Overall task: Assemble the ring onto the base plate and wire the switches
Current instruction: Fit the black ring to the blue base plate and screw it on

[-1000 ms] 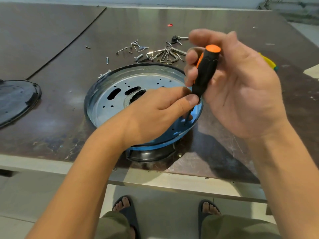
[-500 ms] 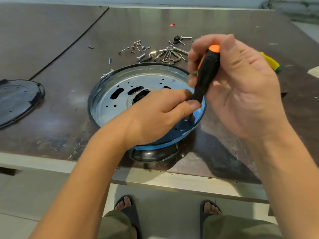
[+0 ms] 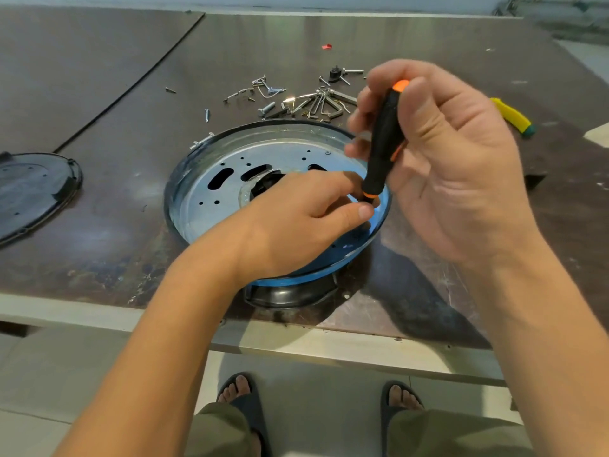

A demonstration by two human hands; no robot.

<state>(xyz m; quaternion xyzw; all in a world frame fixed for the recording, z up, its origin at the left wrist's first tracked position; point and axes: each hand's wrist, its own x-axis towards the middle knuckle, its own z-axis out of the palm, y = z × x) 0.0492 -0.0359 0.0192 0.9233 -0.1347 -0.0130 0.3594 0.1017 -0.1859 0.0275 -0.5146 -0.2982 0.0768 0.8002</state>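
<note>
The counter (image 3: 99, 225) has the base plate (image 3: 211, 199) sitting on it, blue ring (image 3: 296, 277) round its rim. Over the plate's right edge, the right hand (image 3: 454, 179) is wrapped round the screwdriver (image 3: 382, 143), and the left hand (image 3: 296, 225) curls at its tip, though I can't tell if it's pinching anything. Loose screws (image 3: 316, 103) lie just behind the plate.

No text, label, brand or number can be read anywhere on anything.
</note>
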